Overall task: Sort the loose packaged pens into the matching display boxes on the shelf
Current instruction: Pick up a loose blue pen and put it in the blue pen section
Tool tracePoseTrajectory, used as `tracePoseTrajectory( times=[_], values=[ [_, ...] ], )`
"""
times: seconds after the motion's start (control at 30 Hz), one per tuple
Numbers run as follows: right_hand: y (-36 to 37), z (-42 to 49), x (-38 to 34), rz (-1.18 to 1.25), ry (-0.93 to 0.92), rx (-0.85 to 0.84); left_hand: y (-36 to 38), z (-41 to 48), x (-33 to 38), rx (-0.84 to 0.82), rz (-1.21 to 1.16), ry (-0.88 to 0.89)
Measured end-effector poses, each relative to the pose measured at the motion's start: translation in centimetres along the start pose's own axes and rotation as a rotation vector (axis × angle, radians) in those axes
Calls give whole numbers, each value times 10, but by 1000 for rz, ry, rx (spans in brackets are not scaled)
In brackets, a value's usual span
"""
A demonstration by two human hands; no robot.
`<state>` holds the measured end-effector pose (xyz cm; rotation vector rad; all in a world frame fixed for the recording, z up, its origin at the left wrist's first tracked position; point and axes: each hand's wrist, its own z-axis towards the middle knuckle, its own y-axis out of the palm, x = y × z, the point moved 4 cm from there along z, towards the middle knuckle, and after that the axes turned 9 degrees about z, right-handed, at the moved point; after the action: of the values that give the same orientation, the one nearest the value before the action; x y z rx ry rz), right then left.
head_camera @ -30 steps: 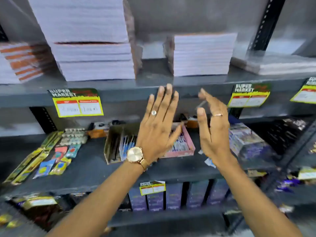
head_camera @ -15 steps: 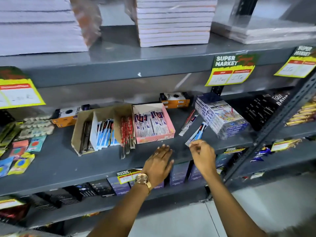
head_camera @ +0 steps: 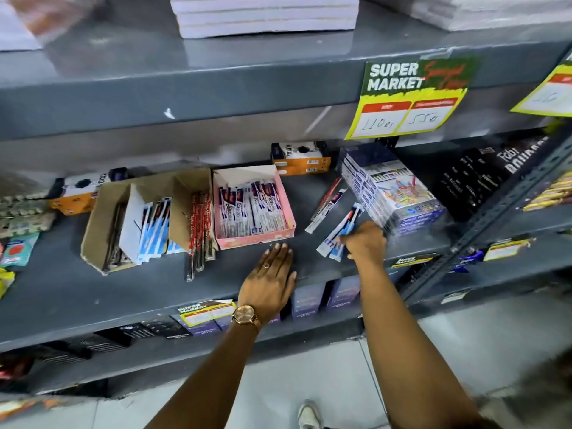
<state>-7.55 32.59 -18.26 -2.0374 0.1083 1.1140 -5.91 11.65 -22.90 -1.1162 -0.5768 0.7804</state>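
On the grey middle shelf (head_camera: 62, 286) stands a pink display box (head_camera: 284, 205) holding several white-and-blue packaged pens. Left of it is a brown cardboard box (head_camera: 102, 212) with dark pens, blue-and-white packs (head_camera: 153, 230) and red packs (head_camera: 198, 224). Loose packaged pens lie right of the pink box: one pair (head_camera: 326, 204) further back, and blue-and-white ones (head_camera: 335, 236) under my right hand (head_camera: 365, 243), whose fingers close on them. My left hand (head_camera: 269, 280) rests flat on the shelf front, fingers apart, holding nothing.
A wrapped stack of colourful boxes (head_camera: 393, 193) sits close to the right of my right hand. Orange-and-white boxes (head_camera: 301, 157) stand at the back. Paper stacks (head_camera: 263, 13) fill the upper shelf. A price tag (head_camera: 408, 97) hangs from it. Purple boxes (head_camera: 306, 300) line the lower shelf.
The view dropped from the upper shelf to the pen shelf. Both hands came down; my left hand settled on the shelf and my right hand reached forward onto the loose blue-and-white pens.
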Motion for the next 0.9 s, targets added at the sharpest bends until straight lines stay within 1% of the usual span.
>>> tracePoseTrajectory(
  times=[0.07, 0.2, 0.27, 0.3, 0.43, 0.5, 0.57, 0.63, 0.7, 0.77, 0.8, 0.83, 0.87, 0.9],
  values=[
    [1, 4, 1, 50, 29, -35, 1, -1, 0, 13, 17, 11],
    [-4, 10, 5, 103, -15, -31, 2, 0, -1, 45, 20, -3],
    [-8, 13, 9, 172, -12, -44, 2, -1, -1, 57, 15, -2],
    [-10, 14, 10, 197, 2, -68, 1, -1, -1, 62, 11, -3],
    [-20, 8, 18, 273, -40, -171, -1, -1, -1, 81, -36, -34],
    [-27, -3, 22, 354, -72, -232, -5, -1, -3, 56, -119, -102],
    [-33, -15, 23, 442, -106, -298, -12, -2, -7, 11, -280, -236],
    [-33, -31, 22, 499, -117, -405, -26, -1, -10, 68, -514, -342],
    [-24, -52, 20, 506, -100, -535, -40, 4, -8, 148, -901, -465],
    [-12, -75, 23, 503, -49, -656, -47, 9, -7, 127, -1383, -688],
    [-4, -87, 25, 504, -24, -706, -49, 8, -9, 93, -1578, -823],
    [3, -96, 28, 506, -2, -748, -50, 6, -11, 23, -1713, -936],
    [10, -105, 29, 503, 22, -783, -52, 2, -14, -77, -1784, -1001],
    [17, -112, 31, 499, 39, -804, -55, -3, -18, -187, -1812, -1016]
  ],
)
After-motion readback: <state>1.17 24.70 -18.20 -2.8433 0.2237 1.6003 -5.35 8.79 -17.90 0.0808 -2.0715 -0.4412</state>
